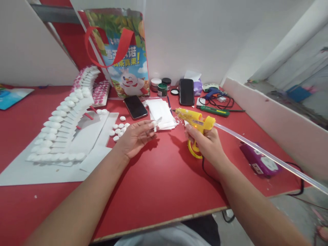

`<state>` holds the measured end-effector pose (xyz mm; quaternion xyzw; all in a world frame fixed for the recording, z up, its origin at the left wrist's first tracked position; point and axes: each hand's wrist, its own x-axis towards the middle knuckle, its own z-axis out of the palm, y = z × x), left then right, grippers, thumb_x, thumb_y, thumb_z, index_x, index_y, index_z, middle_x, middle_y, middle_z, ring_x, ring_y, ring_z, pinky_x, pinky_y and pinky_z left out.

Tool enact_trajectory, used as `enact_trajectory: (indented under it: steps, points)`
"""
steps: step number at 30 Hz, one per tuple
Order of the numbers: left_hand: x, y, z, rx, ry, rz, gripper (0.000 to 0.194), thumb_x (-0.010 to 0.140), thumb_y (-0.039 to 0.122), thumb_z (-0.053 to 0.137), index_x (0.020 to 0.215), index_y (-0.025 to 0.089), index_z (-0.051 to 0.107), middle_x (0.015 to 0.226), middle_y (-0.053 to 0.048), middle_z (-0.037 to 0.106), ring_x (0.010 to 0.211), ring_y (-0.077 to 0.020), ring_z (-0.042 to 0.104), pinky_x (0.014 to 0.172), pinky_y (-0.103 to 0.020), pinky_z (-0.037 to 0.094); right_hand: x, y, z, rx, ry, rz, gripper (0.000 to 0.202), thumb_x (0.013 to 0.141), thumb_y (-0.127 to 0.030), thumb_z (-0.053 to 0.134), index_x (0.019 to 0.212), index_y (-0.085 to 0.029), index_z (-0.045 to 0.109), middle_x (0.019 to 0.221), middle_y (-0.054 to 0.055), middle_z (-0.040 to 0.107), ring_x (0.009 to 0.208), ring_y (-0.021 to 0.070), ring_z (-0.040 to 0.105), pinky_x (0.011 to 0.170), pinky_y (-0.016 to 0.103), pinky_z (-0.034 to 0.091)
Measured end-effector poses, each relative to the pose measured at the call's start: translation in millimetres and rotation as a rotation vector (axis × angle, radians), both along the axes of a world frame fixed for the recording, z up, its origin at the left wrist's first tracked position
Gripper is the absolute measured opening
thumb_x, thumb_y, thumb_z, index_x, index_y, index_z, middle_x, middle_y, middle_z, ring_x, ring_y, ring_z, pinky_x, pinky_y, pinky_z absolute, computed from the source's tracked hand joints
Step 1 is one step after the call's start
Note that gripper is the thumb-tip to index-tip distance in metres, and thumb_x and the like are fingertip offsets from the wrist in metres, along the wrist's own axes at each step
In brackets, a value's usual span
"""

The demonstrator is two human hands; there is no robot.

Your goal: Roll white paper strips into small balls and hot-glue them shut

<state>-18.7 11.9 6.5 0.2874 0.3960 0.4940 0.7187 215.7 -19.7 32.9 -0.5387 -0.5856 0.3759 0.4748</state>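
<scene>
Our left hand (139, 136) pinches a small white piece (155, 125); our right hand (205, 140) grips a yellow glue gun (196, 119). White paper slips (160, 112) lie beyond and between our hands, and white discs (119, 131) sit just left of our left hand.

A printed carrier bag (139, 71) with red handles stands at the far side of the red table (164, 184), with small jars (162, 89) just to its right. A smartphone (135, 107) lies nearer than the bag. Farther right are a black rectangular device (187, 92), a green-handled tool (214, 110) and, nearer, a purple box (261, 160).
</scene>
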Motion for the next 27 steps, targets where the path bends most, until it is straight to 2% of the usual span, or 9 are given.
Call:
enact_trajectory:
  steps: [3, 5, 8, 12, 16, 20, 23, 27]
  points:
    - [2, -1, 3.6, -0.006, 0.017, 0.005, 0.036, 0.055, 0.026, 0.1, 0.082, 0.013, 0.08, 0.074, -0.002, 0.071, 0.058, -0.0054, 0.057, 0.067, -0.02, 0.059, 27, 8, 7.4, -0.031, -0.121, -0.18, 0.042, 0.083, -0.057, 0.07, 0.069, -0.017, 0.065, 0.057, -0.001, 0.052, 0.052, 0.0112, 0.045, 0.051, 0.027, 0.035]
    - [3, -2, 5.5, 0.002, 0.009, -0.006, 0.037, 0.054, 0.026, 0.101, 0.081, 0.012, 0.08, 0.073, -0.001, 0.071, 0.057, -0.0049, 0.056, 0.067, -0.02, 0.059, 53, 15, 4.1, -0.054, -0.199, -0.29, 0.046, 0.08, -0.06, 0.07, 0.073, -0.014, 0.07, 0.057, -0.001, 0.053, 0.052, 0.0112, 0.045, 0.05, 0.026, 0.035]
    - [5, -2, 5.5, 0.033, 0.002, -0.037, 0.037, 0.054, 0.027, 0.1, 0.081, 0.013, 0.08, 0.074, -0.001, 0.071, 0.057, -0.0046, 0.056, 0.068, -0.022, 0.058, 89, 24, -12.7, -0.081, -0.274, -0.466, 0.049, 0.074, -0.062, 0.07, 0.068, -0.013, 0.069, 0.056, 0.001, 0.055, 0.052, 0.0121, 0.045, 0.05, 0.027, 0.034]
    - [7, -4, 2.6, 0.18, 0.077, -0.064, 0.032, 0.061, 0.03, 0.097, 0.084, 0.014, 0.08, 0.075, -0.002, 0.072, 0.061, -0.0061, 0.058, 0.066, -0.02, 0.053, 112, 29, -35.5, -0.144, -0.363, -0.554, 0.051, 0.072, -0.065, 0.067, 0.067, -0.014, 0.066, 0.06, 0.005, 0.06, 0.058, 0.0171, 0.052, 0.054, 0.03, 0.037]
    - [9, -7, 2.2, 0.346, 0.236, -0.058, 0.027, 0.071, 0.031, 0.092, 0.09, 0.016, 0.08, 0.074, -0.001, 0.072, 0.065, -0.0084, 0.06, 0.071, -0.023, 0.052, 112, 27, -37.2, -0.178, -0.552, -0.562, 0.049, 0.074, -0.067, 0.065, 0.062, -0.019, 0.061, 0.058, 0.006, 0.058, 0.061, 0.0216, 0.055, 0.057, 0.033, 0.037]
    - [10, -10, 4.1, 0.37, 0.328, -0.05, 0.034, 0.069, 0.034, 0.092, 0.094, 0.016, 0.079, 0.08, -0.003, 0.075, 0.069, -0.0113, 0.063, 0.073, -0.027, 0.054, 110, 22, -29.7, -0.166, -0.654, -0.517, 0.045, 0.079, -0.064, 0.062, 0.07, -0.02, 0.062, 0.068, 0.009, 0.064, 0.067, 0.0254, 0.06, 0.062, 0.035, 0.04]
    - [11, -11, 4.4, 0.423, 0.405, -0.046, 0.034, 0.072, 0.037, 0.09, 0.097, 0.017, 0.078, 0.087, -0.005, 0.076, 0.075, -0.0142, 0.066, 0.076, -0.029, 0.055, 111, 16, -27.1, -0.207, -0.756, -0.521, 0.043, 0.078, -0.062, 0.064, 0.063, -0.023, 0.053, 0.063, 0.006, 0.058, 0.061, 0.0223, 0.055, 0.061, 0.035, 0.038]
    - [11, -14, 3.3, 0.584, 0.564, -0.048, 0.028, 0.081, 0.038, 0.082, 0.099, 0.018, 0.077, 0.095, -0.007, 0.077, 0.084, -0.0174, 0.069, 0.081, -0.031, 0.056, 114, 7, -24.9, -0.212, -0.847, -0.473, 0.046, 0.077, -0.059, 0.065, 0.057, -0.025, 0.04, 0.058, 0.002, 0.05, 0.058, 0.0181, 0.048, 0.061, 0.033, 0.036]
